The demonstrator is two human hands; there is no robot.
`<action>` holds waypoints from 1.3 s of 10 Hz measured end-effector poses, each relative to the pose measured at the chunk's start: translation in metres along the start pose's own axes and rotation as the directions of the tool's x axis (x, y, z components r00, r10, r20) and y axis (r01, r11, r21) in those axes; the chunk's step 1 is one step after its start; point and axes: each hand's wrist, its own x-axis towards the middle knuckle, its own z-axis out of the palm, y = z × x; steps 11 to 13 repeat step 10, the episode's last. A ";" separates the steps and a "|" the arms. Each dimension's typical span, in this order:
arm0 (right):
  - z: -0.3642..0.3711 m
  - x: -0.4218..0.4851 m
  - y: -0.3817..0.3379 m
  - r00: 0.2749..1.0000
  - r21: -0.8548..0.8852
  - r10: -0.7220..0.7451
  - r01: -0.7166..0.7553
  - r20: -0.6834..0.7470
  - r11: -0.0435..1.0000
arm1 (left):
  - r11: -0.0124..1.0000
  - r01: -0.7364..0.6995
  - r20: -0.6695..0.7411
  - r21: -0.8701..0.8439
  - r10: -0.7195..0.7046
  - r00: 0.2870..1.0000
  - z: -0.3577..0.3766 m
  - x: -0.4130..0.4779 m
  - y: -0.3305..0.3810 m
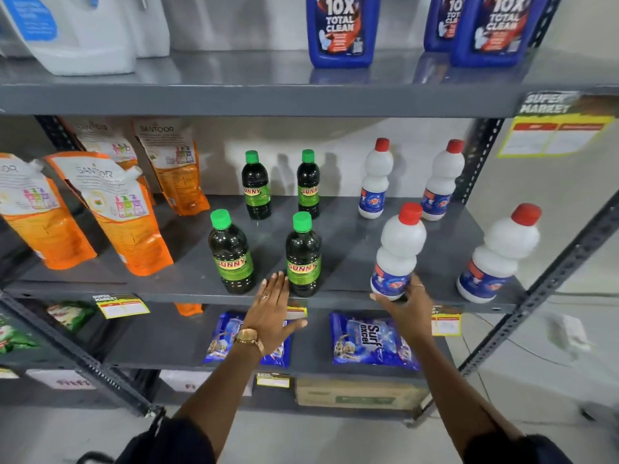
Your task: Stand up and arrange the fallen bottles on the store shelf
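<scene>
Several dark green-capped bottles stand upright on the grey middle shelf (167,289), in two rows; the front right one (303,254) is beside my left hand (273,311), which is flat with fingers apart, touching or nearly touching its base. Several white red-capped bottles stand upright to the right. My right hand (407,304) wraps the base of the front left white bottle (397,252) at the shelf's front edge. Another white bottle (495,254) stands at the front right. No bottle lies on its side.
Orange refill pouches (114,212) lean at the left of the same shelf. Blue jugs (341,28) and white jugs stand on the shelf above. Blue detergent packets (368,339) lie on the shelf below. A perforated metal upright (549,279) bounds the right side.
</scene>
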 end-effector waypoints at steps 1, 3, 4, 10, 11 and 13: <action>0.000 -0.003 -0.003 0.999 0.009 -0.012 0.013 -0.048 1.000 | 0.998 0.058 -0.002 0.039 -0.058 0.998 0.005 0.001 0.006; 0.001 -0.001 -0.001 0.999 -0.060 -0.012 0.009 -0.037 0.998 | 0.992 0.058 0.055 0.108 -0.064 0.996 0.000 0.000 0.011; 0.001 0.001 0.002 1.000 -0.077 -0.007 0.007 -0.002 0.997 | 0.987 0.079 0.079 0.140 -0.091 0.993 -0.001 0.000 0.012; -0.016 -0.017 -0.010 0.998 -0.028 0.070 -0.070 -0.011 0.997 | 0.995 0.061 0.181 0.084 -0.075 0.981 -0.018 0.003 0.014; -0.016 -0.017 -0.010 0.998 -0.028 0.070 -0.070 -0.011 0.997 | 0.995 0.061 0.181 0.084 -0.075 0.981 -0.018 0.003 0.014; -0.016 -0.017 -0.010 0.998 -0.028 0.070 -0.070 -0.011 0.997 | 0.995 0.061 0.181 0.084 -0.075 0.981 -0.018 0.003 0.014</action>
